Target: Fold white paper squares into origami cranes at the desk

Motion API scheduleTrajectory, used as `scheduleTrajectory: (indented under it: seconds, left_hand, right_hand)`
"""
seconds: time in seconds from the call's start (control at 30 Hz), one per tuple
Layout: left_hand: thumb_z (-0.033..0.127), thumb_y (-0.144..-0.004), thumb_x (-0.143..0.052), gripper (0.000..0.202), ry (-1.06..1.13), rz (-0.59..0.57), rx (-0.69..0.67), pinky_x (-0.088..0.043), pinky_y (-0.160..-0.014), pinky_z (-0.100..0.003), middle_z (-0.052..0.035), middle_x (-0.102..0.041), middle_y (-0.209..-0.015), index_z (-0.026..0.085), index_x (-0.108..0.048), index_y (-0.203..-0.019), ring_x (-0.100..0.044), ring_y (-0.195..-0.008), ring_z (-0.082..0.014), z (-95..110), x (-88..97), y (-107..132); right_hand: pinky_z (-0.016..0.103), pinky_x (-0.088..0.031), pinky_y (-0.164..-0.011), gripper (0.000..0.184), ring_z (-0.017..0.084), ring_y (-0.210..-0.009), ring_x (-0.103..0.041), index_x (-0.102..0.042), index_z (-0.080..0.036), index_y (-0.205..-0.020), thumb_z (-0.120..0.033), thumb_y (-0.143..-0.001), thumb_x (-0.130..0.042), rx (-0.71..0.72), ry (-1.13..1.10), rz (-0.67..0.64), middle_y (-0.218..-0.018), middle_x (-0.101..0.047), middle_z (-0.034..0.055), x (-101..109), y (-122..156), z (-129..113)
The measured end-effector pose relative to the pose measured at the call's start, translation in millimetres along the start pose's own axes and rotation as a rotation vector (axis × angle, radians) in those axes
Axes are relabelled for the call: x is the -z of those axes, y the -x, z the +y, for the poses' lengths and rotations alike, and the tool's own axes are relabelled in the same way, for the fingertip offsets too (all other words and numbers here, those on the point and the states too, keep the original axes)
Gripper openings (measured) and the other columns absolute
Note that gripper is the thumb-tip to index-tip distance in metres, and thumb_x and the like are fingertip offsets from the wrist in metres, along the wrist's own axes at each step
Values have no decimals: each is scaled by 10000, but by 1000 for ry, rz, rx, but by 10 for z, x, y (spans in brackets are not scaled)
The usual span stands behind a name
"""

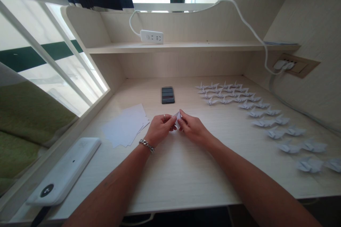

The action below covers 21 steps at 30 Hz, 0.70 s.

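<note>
Between my left hand (160,129) and my right hand (193,128), a small folded piece of white paper (177,118) is pinched in the fingertips of both hands, and the fingers hide most of it. A loose pile of white paper sheets (124,126) lies just left of my left hand, not touching it. Rows of white origami cranes (255,113) stretch across the right side of the pale wood desk (170,181). My left hand wears a ring, with a chain bracelet on the wrist.
A phone (167,95) with a blurred screen lies beyond my hands. A long white device (64,170) sits at the desk's left edge beside the window. A shelf (173,46) above holds a power strip (151,37), and a cable runs to a wall socket (284,65).
</note>
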<state>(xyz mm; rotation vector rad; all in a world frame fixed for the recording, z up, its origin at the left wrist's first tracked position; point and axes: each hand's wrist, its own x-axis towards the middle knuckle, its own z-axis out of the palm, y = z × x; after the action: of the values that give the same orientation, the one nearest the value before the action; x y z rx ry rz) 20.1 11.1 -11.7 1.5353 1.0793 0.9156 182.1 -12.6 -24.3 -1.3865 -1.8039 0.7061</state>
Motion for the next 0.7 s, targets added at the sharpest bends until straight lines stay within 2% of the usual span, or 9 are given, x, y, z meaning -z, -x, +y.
scheduleTrajectory:
  seconds: [0.13,0.23,0.33,0.43,0.57,0.7]
  left_hand:
    - [434,-782,-642,310,4,12,-5,-500,-593,-247,-46,-667,-644,129,-683,-748,-623,-590,-135,12,-8,6]
    - [431,-770,-656,307,26,10,2,-495,-593,-248,-47,-672,-660,125,-681,-780,-623,-592,-133,19,-9,10]
    - [437,-750,-679,312,89,1,22,-490,-597,-249,-41,-661,-651,126,-662,-760,-614,-587,-127,23,5,11]
    - [443,-731,-698,320,188,-22,75,-486,-598,-245,-32,-652,-666,130,-640,-755,-617,-603,-123,31,25,13]
    - [439,-711,-718,323,152,-2,80,-457,-547,-214,-14,-629,-649,131,-625,-739,-605,-594,-113,48,26,21]
    - [471,-696,-726,360,122,45,62,-466,-517,-208,-11,-635,-684,138,-642,-804,-595,-605,-114,65,3,29]
  right_hand:
    - [282,-476,-639,432,168,-643,-629,-511,-184,-1309,-375,-949,-368,-39,-103,-6,-773,-667,42,-13,-6,34]
    - [261,-494,-608,314,150,-649,-638,-572,-216,-1163,-361,-938,-408,-80,-239,48,-796,-661,30,-14,-27,51]
    - [236,-497,-553,194,132,-612,-639,-571,-201,-968,-318,-928,-422,-213,-442,37,-739,-637,13,15,-52,13]
    - [218,-501,-538,160,113,-588,-636,-546,-187,-895,-274,-924,-416,-329,-637,-22,-716,-627,4,48,-68,-40]
    - [203,-489,-518,147,105,-581,-624,-561,-177,-869,-277,-907,-460,-284,-588,-18,-732,-637,11,44,-67,-43]
    - [211,-493,-534,158,122,-613,-634,-590,-173,-829,-318,-868,-540,-210,-502,-36,-703,-645,14,33,-48,-33]
